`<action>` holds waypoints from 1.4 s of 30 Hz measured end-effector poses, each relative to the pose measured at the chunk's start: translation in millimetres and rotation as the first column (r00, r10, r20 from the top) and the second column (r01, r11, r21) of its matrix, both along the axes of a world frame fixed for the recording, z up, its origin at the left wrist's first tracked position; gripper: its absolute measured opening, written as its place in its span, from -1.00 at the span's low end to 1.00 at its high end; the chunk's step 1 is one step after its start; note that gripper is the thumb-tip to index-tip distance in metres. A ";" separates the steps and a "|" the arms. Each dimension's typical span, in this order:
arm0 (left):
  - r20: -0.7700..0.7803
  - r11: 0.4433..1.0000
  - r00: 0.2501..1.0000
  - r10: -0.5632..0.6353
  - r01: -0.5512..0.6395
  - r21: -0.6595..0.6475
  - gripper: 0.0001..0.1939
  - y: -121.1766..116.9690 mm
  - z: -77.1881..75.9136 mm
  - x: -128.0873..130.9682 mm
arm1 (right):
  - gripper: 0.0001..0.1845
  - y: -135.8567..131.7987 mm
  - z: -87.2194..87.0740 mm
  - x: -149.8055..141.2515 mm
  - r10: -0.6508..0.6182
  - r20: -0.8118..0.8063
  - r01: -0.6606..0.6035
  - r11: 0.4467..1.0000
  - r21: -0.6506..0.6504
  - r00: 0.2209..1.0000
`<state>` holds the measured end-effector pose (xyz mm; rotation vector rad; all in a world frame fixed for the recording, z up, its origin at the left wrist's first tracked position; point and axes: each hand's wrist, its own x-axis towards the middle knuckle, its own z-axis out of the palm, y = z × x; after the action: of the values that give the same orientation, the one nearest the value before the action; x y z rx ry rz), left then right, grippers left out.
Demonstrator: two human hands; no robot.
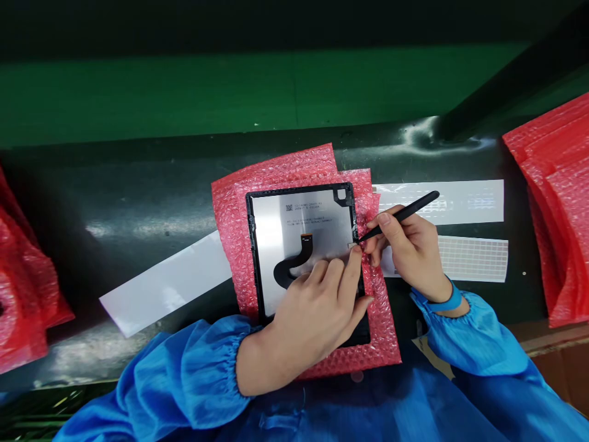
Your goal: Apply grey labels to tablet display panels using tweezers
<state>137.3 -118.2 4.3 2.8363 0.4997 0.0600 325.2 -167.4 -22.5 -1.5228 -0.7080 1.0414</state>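
A black-framed display panel [280,227] lies face down on red bubble wrap [239,202], its silver back up, with a black flex cable [294,261] curving across it. My left hand [317,313] rests flat on the panel's lower right, fingers stretched out, index finger touching a small strip at the right edge. My right hand [409,248] pinches black tweezers [400,215] whose tip meets the panel's right edge by that strip.
White label sheets [464,199] and a gridded sheet [473,258] lie to the right, another white strip [170,285] to the left. Stacks of red bubble wrap sit at the far right [561,202] and far left [23,294]. The dark bench [129,202] backs onto a green surface.
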 end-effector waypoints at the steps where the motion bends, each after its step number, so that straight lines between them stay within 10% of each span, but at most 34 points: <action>1: 0.009 1.000 1.000 0.001 -0.001 0.001 -0.43 0.3 -0.2 -0.1 | -0.56 0.9 2.7 0.9 -0.020 0.005 0.020 1.000 0.011 1.000; 7: 0.044 0.999 0.999 0.018 -0.017 -0.027 -0.36 2.1 -1.9 -1.4 | -0.57 -15.3 16.6 28.9 -0.233 0.123 0.222 0.971 0.094 0.965; 16: 0.124 0.999 0.991 0.054 -0.054 -0.008 -0.38 5.9 -4.4 -0.9 | -0.67 -93.7 -26.3 50.5 -0.130 0.265 0.167 0.978 -0.122 0.955; 24: 0.150 0.965 0.975 -0.167 0.131 0.225 -0.48 5.5 21.6 39.4 | -0.65 -69.2 -30.7 61.5 -0.095 0.455 0.132 0.990 -0.050 0.886; 31: -0.178 0.929 0.933 -0.312 0.339 0.146 -0.09 -9.2 -8.9 61.0 | -0.62 -63.5 -34.9 61.8 -0.042 0.464 0.075 0.996 -0.053 0.885; 42: -0.166 0.928 0.936 -0.309 0.335 0.162 -0.11 -7.6 -8.2 59.6 | -0.66 -59.4 -30.8 59.5 -0.018 0.479 0.036 0.999 -0.029 0.878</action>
<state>196.9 -125.8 -3.9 3.0833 0.0467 -0.1620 384.7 -226.8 -53.3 -1.8425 -1.0091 0.6548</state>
